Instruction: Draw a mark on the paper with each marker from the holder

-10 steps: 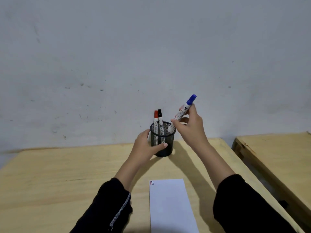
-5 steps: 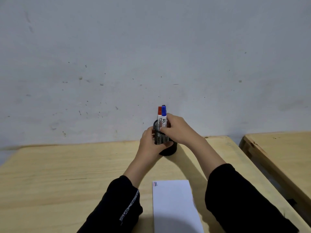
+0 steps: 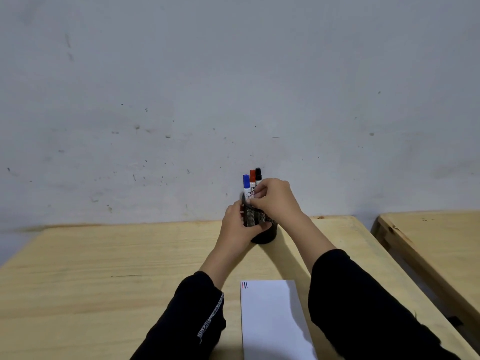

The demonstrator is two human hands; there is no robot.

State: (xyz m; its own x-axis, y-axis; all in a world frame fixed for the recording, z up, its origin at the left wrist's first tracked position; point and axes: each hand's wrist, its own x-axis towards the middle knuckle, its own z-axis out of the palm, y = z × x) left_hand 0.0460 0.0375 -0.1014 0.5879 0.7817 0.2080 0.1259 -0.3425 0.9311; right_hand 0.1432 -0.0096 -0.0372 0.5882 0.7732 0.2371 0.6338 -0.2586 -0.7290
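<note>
Starting at 6 o'clock, nearest the camera: the paper (image 3: pixel 272 320) lies flat on the table (image 3: pixel 104 268), w/ three short marks (image 3: pixel 244 285) in its far-left corner. They look red, blue and black, so I judge every marker has made its mark already and the task is near its end. The paper is thin and light; it would slide easily if a sleeve drags on it, and the right sleeve (image 3: pixel 363 307) covers its right edge.

Further, toward 12 o'clock, stands the holder (image 3: pixel 267 231), a black mesh cup near the far edge of the table. It is probably light and can tip, so a steadying hand low on its wall is sensible. The left hand (image 3: pixel 237 227) does this: it comes from 7 o'clock, fingers wrapped on the left side of the cup, thumb across the front, closed on it.

The right hand (image 3: pixel 275 201) comes from 5 o'clock, wrist bent down, over the rim of the cup. Its fingertips (image 3: pixel 255 194) are pinched together at the marker barrels, approx. at the red or black one; which barrel they clamp, or if they only touch, I cannot tell.

Three markers stand upright in the cup: blue (image 3: pixel 246 184) on the left, red (image 3: pixel 252 178) in the middle, black (image 3: pixel 258 174) on the right, caps up. They are stiff, light, smooth plastic; best hold is on the white barrel under the cap, not on the cap, which may pull off.
</note>
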